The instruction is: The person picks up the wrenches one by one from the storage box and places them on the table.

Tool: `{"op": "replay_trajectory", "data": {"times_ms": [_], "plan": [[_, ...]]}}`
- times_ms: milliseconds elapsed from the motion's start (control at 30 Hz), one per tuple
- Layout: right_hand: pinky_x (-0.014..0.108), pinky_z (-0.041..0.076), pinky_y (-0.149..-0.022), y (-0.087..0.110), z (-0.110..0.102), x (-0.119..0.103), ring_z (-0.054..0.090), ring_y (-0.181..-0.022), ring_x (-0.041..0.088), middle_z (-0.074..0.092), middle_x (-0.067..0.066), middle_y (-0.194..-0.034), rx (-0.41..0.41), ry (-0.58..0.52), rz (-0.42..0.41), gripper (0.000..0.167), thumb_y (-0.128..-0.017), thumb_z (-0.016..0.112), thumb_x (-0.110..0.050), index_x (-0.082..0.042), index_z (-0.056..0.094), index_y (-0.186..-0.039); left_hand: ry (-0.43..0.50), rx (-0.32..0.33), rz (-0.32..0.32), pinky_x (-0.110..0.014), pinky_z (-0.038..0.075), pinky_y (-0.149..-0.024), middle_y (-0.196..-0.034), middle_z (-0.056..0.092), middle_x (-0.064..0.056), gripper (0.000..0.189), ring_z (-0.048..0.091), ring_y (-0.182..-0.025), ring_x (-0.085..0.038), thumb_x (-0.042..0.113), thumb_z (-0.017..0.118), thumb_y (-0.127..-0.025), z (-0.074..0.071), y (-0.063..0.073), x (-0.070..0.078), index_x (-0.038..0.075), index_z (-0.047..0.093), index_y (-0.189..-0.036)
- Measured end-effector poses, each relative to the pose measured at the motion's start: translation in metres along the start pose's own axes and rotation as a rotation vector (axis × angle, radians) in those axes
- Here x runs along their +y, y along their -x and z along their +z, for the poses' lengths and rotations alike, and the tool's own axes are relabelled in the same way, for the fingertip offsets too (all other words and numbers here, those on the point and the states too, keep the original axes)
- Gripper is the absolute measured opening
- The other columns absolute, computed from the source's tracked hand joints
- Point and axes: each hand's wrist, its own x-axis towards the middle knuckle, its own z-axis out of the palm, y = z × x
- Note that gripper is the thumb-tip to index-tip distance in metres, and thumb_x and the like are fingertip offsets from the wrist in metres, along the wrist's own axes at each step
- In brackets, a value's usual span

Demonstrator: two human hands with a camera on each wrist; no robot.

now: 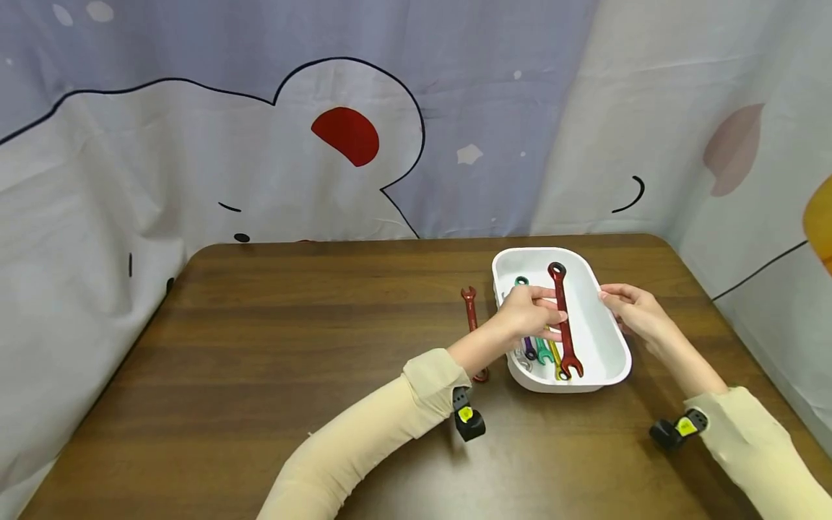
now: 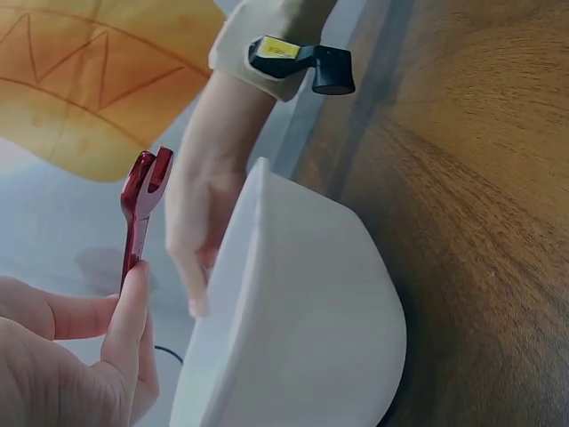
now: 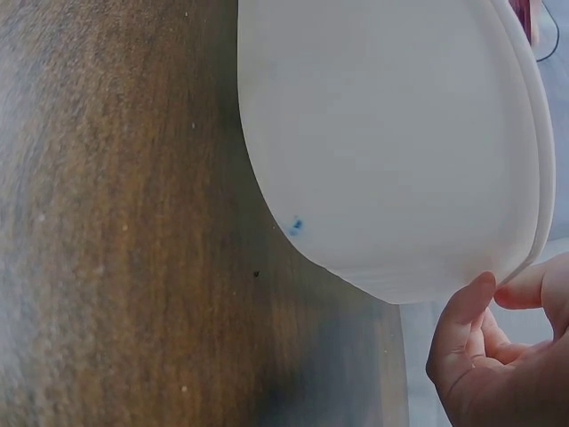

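Note:
My left hand (image 1: 525,315) pinches a long red combination wrench (image 1: 562,318) by its shank, over the white plastic tub (image 1: 611,354). The wrench's open end (image 2: 147,182) points away from the fingertips in the left wrist view. On the tub's right side, my right hand (image 1: 640,314) grips the rim between thumb and fingers, which the right wrist view also shows. Inside the tub, a green wrench (image 1: 543,352), a purple one (image 1: 530,351), a yellow one (image 1: 555,352) and a silver one (image 1: 522,360) lie at the left, partly hidden by my left hand.
Another red wrench (image 1: 471,312) lies on the brown wooden table (image 1: 292,347), just left of the tub, its middle covered by my left forearm. A patterned curtain (image 1: 468,195) hangs behind the table. Both wrists wear small black cameras (image 1: 468,422).

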Motion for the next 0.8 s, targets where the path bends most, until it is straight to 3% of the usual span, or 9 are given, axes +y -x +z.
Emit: {"op": "replay_trajectory", "data": {"times_ms": [367, 800], "plan": [[0.022, 0.049, -0.061, -0.001, -0.004, -0.001, 0.054, -0.074, -0.003, 0.055, -0.027, -0.08, 0.003, 0.026, 0.011, 0.063, -0.1, 0.045, -0.038, 0.007, 0.032, -0.142, 0.038, -0.029, 0.026, -0.037, 0.062, -0.07, -0.098, 0.063, -0.013, 0.044, 0.068, -0.094, -0.029, -0.008, 0.062, -0.088, -0.022, 0.015, 0.005, -0.006, 0.052, -0.13], [0.023, 0.049, -0.063, 0.0, -0.009, 0.003, 0.052, -0.076, -0.003, 0.054, -0.028, -0.081, 0.003, 0.066, 0.016, 0.063, -0.1, 0.044, -0.039, 0.008, 0.032, -0.142, 0.029, 0.02, 0.022, -0.034, 0.062, -0.063, -0.087, 0.058, -0.005, 0.045, 0.061, -0.068, -0.013, -0.011, 0.062, -0.084, -0.05, 0.033, -0.001, -0.005, 0.054, -0.129]]}}
